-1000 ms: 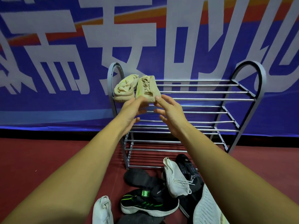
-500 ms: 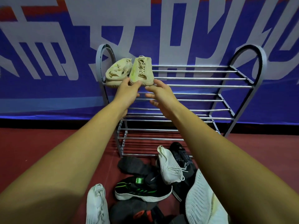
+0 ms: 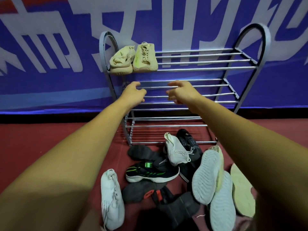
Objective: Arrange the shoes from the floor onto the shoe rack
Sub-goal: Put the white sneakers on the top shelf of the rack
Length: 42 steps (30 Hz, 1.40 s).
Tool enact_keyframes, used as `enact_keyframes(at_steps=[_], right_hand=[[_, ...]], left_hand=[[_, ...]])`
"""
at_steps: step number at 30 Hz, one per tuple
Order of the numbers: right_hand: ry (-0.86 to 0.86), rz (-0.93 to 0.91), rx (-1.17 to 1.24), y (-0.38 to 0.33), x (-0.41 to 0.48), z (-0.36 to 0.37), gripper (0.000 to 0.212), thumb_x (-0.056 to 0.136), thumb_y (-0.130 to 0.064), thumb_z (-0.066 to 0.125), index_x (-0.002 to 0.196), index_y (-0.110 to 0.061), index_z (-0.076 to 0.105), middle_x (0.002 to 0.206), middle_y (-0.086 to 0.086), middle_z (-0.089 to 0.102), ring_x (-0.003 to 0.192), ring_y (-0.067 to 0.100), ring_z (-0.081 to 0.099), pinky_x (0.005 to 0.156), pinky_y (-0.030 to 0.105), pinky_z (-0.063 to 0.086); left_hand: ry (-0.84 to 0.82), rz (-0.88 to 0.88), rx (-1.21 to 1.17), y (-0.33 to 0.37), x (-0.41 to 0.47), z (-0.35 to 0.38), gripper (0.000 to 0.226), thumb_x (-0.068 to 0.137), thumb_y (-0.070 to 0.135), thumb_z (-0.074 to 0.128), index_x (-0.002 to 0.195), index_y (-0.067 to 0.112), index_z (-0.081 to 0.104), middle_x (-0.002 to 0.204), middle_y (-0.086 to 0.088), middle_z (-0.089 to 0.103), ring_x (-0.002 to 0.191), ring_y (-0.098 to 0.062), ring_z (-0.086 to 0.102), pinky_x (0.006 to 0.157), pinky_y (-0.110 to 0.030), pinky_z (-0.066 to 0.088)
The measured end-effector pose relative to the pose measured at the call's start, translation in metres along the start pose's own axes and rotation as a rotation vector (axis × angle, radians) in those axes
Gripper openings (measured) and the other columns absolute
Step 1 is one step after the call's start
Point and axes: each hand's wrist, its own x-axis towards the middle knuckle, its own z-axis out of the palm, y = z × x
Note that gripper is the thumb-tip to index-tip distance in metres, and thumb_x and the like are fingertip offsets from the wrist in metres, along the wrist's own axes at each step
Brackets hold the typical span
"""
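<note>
Two hands are stretched out ahead of us, both holding nothing: our left hand (image 3: 135,92) has its fingers loosely curled inward, and our right hand (image 3: 181,92) is half open with bent, parted fingers. Both are level with the second tier of the shoe rack (image 3: 200,61); we cannot tell whether any fingertip touches a rail. The rack is thin shiny metal rods set between grey arched end frames. At the left end of its top tier sit the beige shoes (image 3: 145,59), side by side and touching, soft fabric with laces. On the dull red floor (image 3: 33,139) before the rack lies a heap: a white knit sneaker (image 3: 176,150) resting on black shoes, a black sneaker (image 3: 150,172) with green stripes and a white sole, a smooth white lace-up shoe (image 3: 111,200), and upturned pale soles (image 3: 206,175) with ribbed tread.
</note>
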Motion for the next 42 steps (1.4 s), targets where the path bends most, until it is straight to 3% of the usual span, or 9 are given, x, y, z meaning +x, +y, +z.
enact_keyframes(at_steps=[4, 8, 18, 21, 25, 28, 30, 36, 42], right_hand=[[-0.021, 0.024, -0.199, 0.017, -0.014, -0.009, 0.046, 0.091, -0.005, 0.06, 0.137, -0.007, 0.054, 0.082, 0.012, 0.065, 0.072, 0.019, 0.063, 0.057, 0.022, 0.046], [-0.041, 0.06, -0.307, 0.032, -0.027, -0.015, 0.045, 0.092, -0.008, 0.06, 0.137, -0.006, 0.053, 0.081, 0.012, 0.065, 0.069, 0.018, 0.063, 0.07, 0.031, 0.053], [-0.127, 0.158, -0.604, 0.103, -0.045, -0.022, 0.036, 0.09, -0.015, 0.064, 0.123, -0.001, 0.062, 0.108, 0.017, 0.071, 0.097, 0.031, 0.07, 0.091, 0.043, 0.057], [-0.212, 0.154, -0.808, 0.128, -0.048, -0.02, 0.035, 0.089, -0.02, 0.062, 0.12, -0.005, 0.064, 0.115, 0.013, 0.068, 0.102, 0.03, 0.064, 0.088, 0.036, 0.054], [-0.328, 0.194, -0.99, 0.162, -0.054, -0.02, 0.028, 0.087, -0.022, 0.058, 0.111, -0.01, 0.062, 0.115, 0.014, 0.064, 0.089, 0.03, 0.054, 0.073, 0.029, 0.043], [-0.41, 0.235, -1.027, 0.185, -0.052, -0.018, 0.039, 0.085, -0.026, 0.066, 0.12, -0.009, 0.06, 0.122, 0.014, 0.062, 0.102, 0.033, 0.057, 0.076, 0.03, 0.042], [-0.453, 0.27, -1.015, 0.199, -0.05, -0.016, 0.045, 0.088, -0.028, 0.064, 0.127, -0.008, 0.058, 0.124, 0.013, 0.062, 0.112, 0.033, 0.06, 0.081, 0.03, 0.047], [-0.506, 0.352, -0.956, 0.237, -0.045, -0.004, 0.047, 0.09, -0.018, 0.055, 0.136, -0.015, 0.045, 0.121, 0.014, 0.062, 0.101, 0.03, 0.065, 0.083, 0.036, 0.055], [-0.545, 0.324, -0.959, 0.253, -0.038, 0.009, 0.05, 0.093, -0.02, 0.052, 0.142, -0.016, 0.043, 0.134, 0.013, 0.056, 0.119, 0.031, 0.056, 0.094, 0.036, 0.049]], left_hand=[[-0.091, 0.007, 0.127, -0.01, -0.015, 0.01, 0.054, 0.095, 0.023, 0.056, 0.145, 0.016, 0.041, 0.111, -0.007, 0.063, 0.099, -0.025, 0.069, 0.073, -0.03, 0.046], [-0.18, 0.041, 0.279, -0.013, -0.027, 0.021, 0.052, 0.093, 0.03, 0.061, 0.141, 0.018, 0.046, 0.129, -0.008, 0.058, 0.112, -0.024, 0.062, 0.09, -0.036, 0.048], [-0.378, 0.064, 0.551, -0.036, -0.044, 0.088, 0.047, 0.096, 0.019, 0.054, 0.143, 0.015, 0.047, 0.142, -0.011, 0.052, 0.126, -0.027, 0.052, 0.102, -0.031, 0.041], [-0.468, 0.053, 0.641, -0.05, -0.049, 0.109, 0.051, 0.095, 0.02, 0.056, 0.144, 0.012, 0.044, 0.146, -0.01, 0.05, 0.131, -0.026, 0.049, 0.108, -0.032, 0.04], [-0.568, 0.054, 0.738, -0.07, -0.05, 0.134, 0.052, 0.088, 0.026, 0.062, 0.138, 0.018, 0.049, 0.131, -0.005, 0.059, 0.114, -0.026, 0.06, 0.098, -0.038, 0.049], [-0.639, 0.043, 0.76, -0.098, -0.041, 0.158, 0.061, 0.08, 0.032, 0.064, 0.138, 0.026, 0.048, 0.133, -0.003, 0.059, 0.113, -0.024, 0.061, 0.099, -0.039, 0.049], [-0.698, 0.029, 0.806, -0.11, -0.044, 0.173, 0.06, 0.086, 0.02, 0.059, 0.144, 0.025, 0.043, 0.135, -0.009, 0.056, 0.116, -0.027, 0.057, 0.099, -0.035, 0.047], [-0.808, -0.036, 0.847, -0.136, -0.048, 0.195, 0.067, 0.09, 0.022, 0.063, 0.15, 0.026, 0.034, 0.146, -0.005, 0.049, 0.124, -0.028, 0.052, 0.099, -0.031, 0.042], [-0.855, -0.069, 0.836, -0.147, -0.038, 0.208, 0.073, 0.084, 0.031, 0.072, 0.148, 0.033, 0.038, 0.15, -0.004, 0.043, 0.128, -0.026, 0.05, 0.107, -0.037, 0.042]])
